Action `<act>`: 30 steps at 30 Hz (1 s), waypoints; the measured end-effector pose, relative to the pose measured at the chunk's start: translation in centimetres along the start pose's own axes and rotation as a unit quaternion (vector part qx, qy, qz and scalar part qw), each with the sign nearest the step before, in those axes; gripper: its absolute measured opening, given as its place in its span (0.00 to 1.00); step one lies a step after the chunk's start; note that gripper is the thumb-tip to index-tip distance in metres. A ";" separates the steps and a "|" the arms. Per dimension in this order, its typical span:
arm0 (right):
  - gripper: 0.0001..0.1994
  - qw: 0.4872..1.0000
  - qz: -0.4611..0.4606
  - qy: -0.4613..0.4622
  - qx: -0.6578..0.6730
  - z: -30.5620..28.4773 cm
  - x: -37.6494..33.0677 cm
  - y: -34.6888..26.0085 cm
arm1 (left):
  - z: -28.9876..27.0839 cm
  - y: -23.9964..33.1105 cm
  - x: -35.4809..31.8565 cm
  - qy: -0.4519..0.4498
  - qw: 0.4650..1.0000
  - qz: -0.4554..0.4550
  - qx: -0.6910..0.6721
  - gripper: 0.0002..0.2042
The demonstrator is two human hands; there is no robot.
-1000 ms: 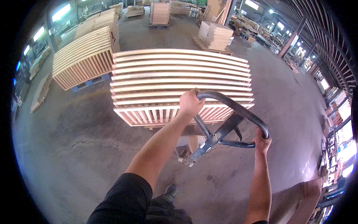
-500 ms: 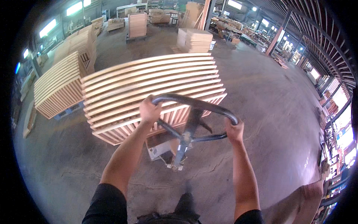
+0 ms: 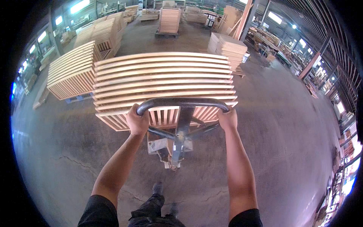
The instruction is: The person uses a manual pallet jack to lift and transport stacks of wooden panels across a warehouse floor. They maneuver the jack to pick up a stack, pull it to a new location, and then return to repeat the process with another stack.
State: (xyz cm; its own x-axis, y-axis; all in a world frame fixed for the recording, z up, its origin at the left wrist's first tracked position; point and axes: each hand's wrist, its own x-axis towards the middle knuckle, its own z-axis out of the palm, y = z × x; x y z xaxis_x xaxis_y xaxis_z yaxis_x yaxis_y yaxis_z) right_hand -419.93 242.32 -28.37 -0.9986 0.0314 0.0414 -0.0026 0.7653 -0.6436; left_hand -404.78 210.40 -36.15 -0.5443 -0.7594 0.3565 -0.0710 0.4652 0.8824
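Your left hand [image 3: 137,122] and right hand [image 3: 228,119] each clench an end of the pallet jack handle [image 3: 182,102], straight ahead of you; the stack of slatted wooden frames [image 3: 162,81] sits just beyond it on the concrete floor [image 3: 280,125].

Both hands grip the pallet jack handle [image 3: 183,102]: left hand [image 3: 137,122] on its left bend, right hand [image 3: 228,119] on its right bend, fingers wrapped round the bar. Beyond it stands a stack of slatted wooden panels [image 3: 162,81] on the concrete floor [image 3: 287,128]. More stacks [image 3: 72,75] stand behind.
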 end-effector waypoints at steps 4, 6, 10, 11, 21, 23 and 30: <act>0.13 1.000 -0.015 0.010 0.018 -3.2 4.7 0.9 | 3.8 4.6 1.3 0.030 0.999 0.015 0.001 0.08; 0.14 0.999 -0.022 0.017 0.018 -5.7 5.0 1.9 | 5.3 6.7 0.3 0.026 1.000 -0.005 0.007 0.09; 0.12 0.998 0.006 -0.010 0.065 -12.5 2.1 6.1 | 9.4 11.2 -0.7 -0.028 0.999 -0.032 0.007 0.08; 0.11 0.997 0.007 -0.010 0.070 -13.3 2.0 6.7 | 10.8 11.4 -0.1 -0.039 0.998 -0.043 -0.001 0.10; 0.17 0.998 0.045 -0.006 0.038 -23.6 -2.0 14.0 | 15.9 13.4 -7.8 -0.100 0.993 -0.021 -0.052 0.14; 0.17 0.999 0.022 -0.003 0.031 -24.7 -0.7 15.7 | 16.3 14.0 -9.3 -0.093 0.995 -0.019 -0.035 0.13; 0.14 0.997 0.014 -0.072 0.036 -31.4 8.4 19.2 | 17.7 21.0 -17.0 -0.024 0.999 -0.012 -0.042 0.17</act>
State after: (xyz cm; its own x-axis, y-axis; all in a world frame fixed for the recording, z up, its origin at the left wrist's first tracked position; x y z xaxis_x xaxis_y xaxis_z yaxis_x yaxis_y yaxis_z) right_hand -426.75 277.50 -16.42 -0.9955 -0.0448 -0.0839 0.0263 0.7176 -0.6959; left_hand -411.79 241.17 -29.13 -0.5830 -0.7464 0.3209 -0.0153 0.4050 0.9142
